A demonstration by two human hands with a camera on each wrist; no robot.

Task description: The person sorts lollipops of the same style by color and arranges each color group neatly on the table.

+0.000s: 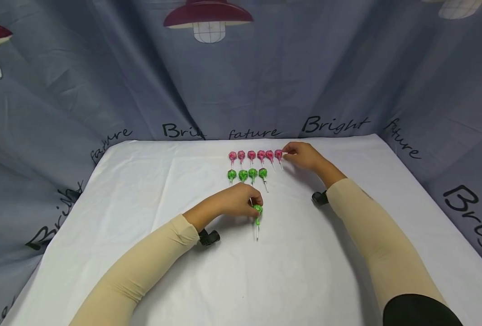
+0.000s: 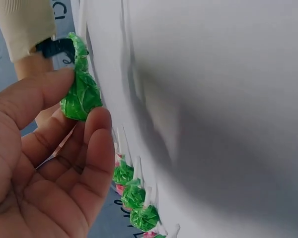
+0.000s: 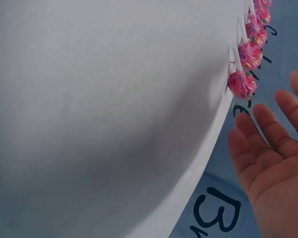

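Note:
Between thumb and fingers my left hand point(image 1: 237, 201) pinches a green-wrapped lollipop point(image 2: 82, 96), its white stick pointing toward me in the head view. Just beyond that hand lies a row of green lollipops point(image 1: 263, 173) on the white cloth. Farther back runs a row of several pink lollipops point(image 1: 251, 155). My right hand point(image 1: 303, 155) is beside the rightmost pink lollipop point(image 3: 242, 85), fingertips close to its head. In the right wrist view its fingers are spread and relaxed, holding nothing.
A white cloth point(image 1: 298, 271) covers the table. Behind it hangs a blue-grey curtain point(image 1: 265, 81) with printed lamps and lettering. Dark wrist cameras point(image 1: 209, 237) sit under both wrists, close above the cloth.

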